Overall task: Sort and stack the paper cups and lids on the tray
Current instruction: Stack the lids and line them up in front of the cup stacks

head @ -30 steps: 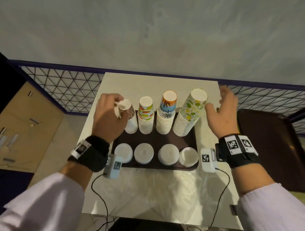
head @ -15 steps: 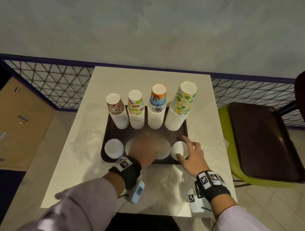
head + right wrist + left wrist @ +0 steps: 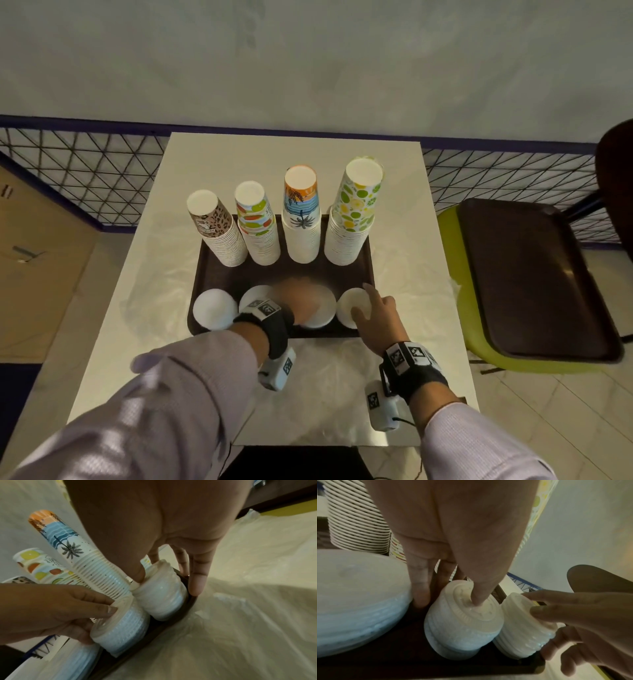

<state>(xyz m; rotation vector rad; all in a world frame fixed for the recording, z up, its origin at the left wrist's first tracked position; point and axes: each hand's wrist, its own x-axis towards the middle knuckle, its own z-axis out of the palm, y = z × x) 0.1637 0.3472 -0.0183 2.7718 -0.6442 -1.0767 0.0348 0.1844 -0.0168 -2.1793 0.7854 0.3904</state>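
Observation:
A dark brown tray (image 3: 219, 274) on the white table holds four upside-down cup stacks along its back: leopard (image 3: 214, 233), fruit-print (image 3: 257, 222), palm (image 3: 301, 212) and lime (image 3: 356, 212). Four white lid stacks line its front. My left hand (image 3: 298, 301) grips the third lid stack (image 3: 464, 622), thumb pressing on its top and fingers behind it. My right hand (image 3: 362, 298) pinches the rightmost lid stack (image 3: 161, 595) between thumb and fingers at the tray's right front corner. The two left lid stacks (image 3: 214, 308) stand untouched.
A crinkled clear plastic sheet (image 3: 325, 394) covers the near part of the table. To the right a green chair (image 3: 455, 308) carries a second brown tray (image 3: 531, 281). A mesh railing (image 3: 102, 171) runs behind the table, and a cardboard box (image 3: 34, 257) sits at left.
Both hands came down from the cup stacks at the back to the front row of lids. The left left the leopard stack, the right left the lime stack; each now holds a lid stack.

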